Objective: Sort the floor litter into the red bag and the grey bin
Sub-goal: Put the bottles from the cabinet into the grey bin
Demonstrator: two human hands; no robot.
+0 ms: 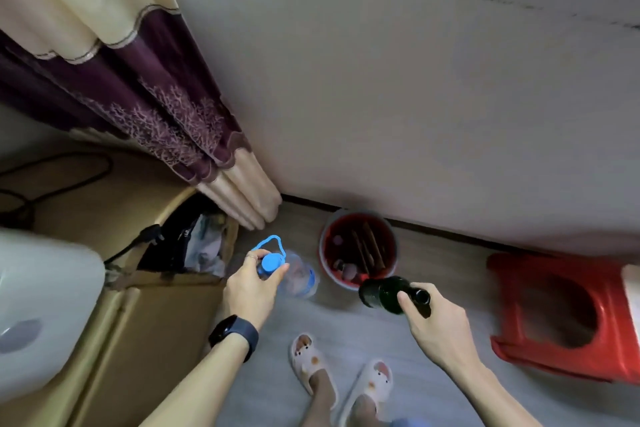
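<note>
1. At 9 o'clock from the slippers (308, 360) stands a cardboard box (156, 322). No print on it can be read.
2. The left hand (251, 288) is at 11 o'clock, its fingers curled round the neck of a clear plastic bottle (298, 277) just under the blue cap (270, 262). The bottle hangs just left of the red bag. It carries a blue label band, but the writing is too blurred to read.
3. The red bag (390, 246) sits at 12 o'clock by the foot of the wall, lining a round container. Brown strips and a few small round pieces lie inside, so part of the sorting looks done. I cannot tell whether that container is the grey bin, and no separate one shows.
4. The right hand (436, 326), at 1 o'clock and well apart from the left, is clamped on the neck of a dark green glass bottle (381, 291). The bottle's base is over the bag's near rim, and no label shows.
5. Neither bottle is dropped yet, so I judge the task to be mid-way, with both left to place.
6. A red stool (512, 270) stands at 3 o'clock and bears no writing.
</note>
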